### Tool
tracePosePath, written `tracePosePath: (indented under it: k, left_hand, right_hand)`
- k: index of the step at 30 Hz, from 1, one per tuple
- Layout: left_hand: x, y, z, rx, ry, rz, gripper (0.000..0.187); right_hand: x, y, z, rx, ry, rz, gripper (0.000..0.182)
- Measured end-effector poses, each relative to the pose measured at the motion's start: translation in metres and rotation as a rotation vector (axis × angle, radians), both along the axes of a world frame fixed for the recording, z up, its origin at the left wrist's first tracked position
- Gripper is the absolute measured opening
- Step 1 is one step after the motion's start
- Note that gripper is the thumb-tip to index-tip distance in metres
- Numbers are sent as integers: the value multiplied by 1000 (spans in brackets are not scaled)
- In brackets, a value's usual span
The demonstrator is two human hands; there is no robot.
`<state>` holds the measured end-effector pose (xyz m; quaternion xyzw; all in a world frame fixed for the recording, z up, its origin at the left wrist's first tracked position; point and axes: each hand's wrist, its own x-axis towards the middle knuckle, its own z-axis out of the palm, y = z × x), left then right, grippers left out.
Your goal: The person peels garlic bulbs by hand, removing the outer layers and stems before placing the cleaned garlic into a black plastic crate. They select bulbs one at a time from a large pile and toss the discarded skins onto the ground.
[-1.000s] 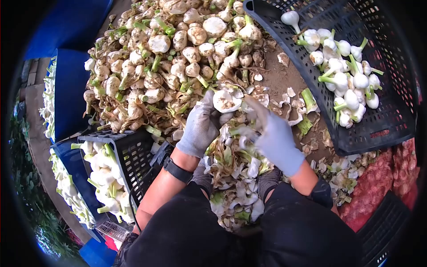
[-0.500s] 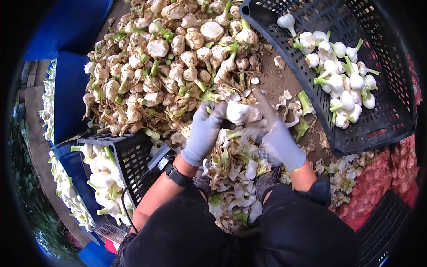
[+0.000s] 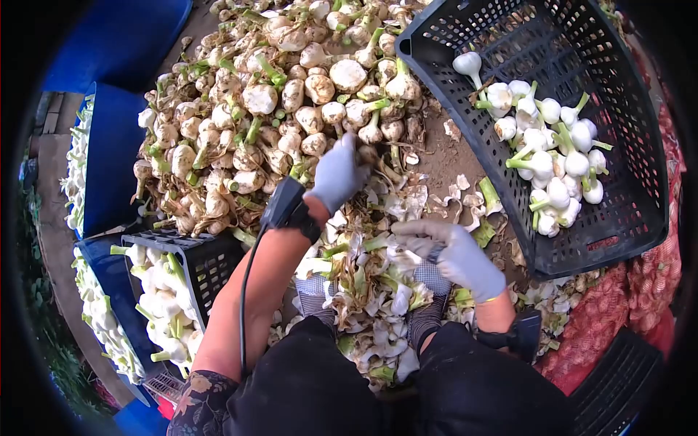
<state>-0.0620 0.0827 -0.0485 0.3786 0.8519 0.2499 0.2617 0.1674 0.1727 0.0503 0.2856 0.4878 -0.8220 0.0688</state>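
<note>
At the near edge of a heap of unpeeled garlic (image 3: 247, 156), my gloved left hand (image 3: 338, 178) is closed around a brownish garlic bulb (image 3: 369, 155), its fingers partly hidden behind the palm. My right hand (image 3: 465, 261), also gloved, is held over the litter of peeled skins (image 3: 371, 291) between my feet. Its fingers stretch out to the left, with nothing in them. A black plastic crate (image 3: 531, 261) at the upper right contains a cluster of clean white garlic bulbs (image 3: 556, 156) with green stems.
To the left stands another black crate (image 3: 218, 269) full of white garlic (image 3: 163, 298), beside blue containers (image 3: 116, 167) of more garlic. Red mesh sacks (image 3: 589, 327) lie at the lower right. A cable (image 3: 247, 291) runs along my left forearm from a small wrist device (image 3: 283, 202).
The white bulb that was between my hands is out of them. My left hand has moved up to the heap; my right hand has dropped lower and slightly right.
</note>
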Motion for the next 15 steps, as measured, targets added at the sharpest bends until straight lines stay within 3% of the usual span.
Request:
tracePosePath:
  k: [1,3,5,7,8,11,13,15]
  left_hand:
    - [2,-12,-20,144,51,-74,48]
    - [17,-24,-6,1,36,-117,56]
    - [22,-30,-5,29,-45,-160,64]
    - [24,-26,6,-164,127,-215,67]
    - [23,-23,1,6,160,-222,66]
    - [22,-8,-6,-117,143,-261,61]
    - [14,-10,0,2,-71,-163,63]
    - [23,-15,20,288,-281,0,55]
  right_hand:
    - [8,-6,-36,149,-14,-13,35]
    - [14,-14,-79,293,-35,-37,33]
    - [12,-17,-99,522,-142,-150,38]
    - [12,-15,-109,445,-261,-72,40]
    - [9,-16,-109,371,-215,-141,40]
    - [8,-14,-98,305,-168,-177,38]
    - [7,-11,-83,51,-178,-292,36]
    - [2,-13,-72,92,-178,-368,36]
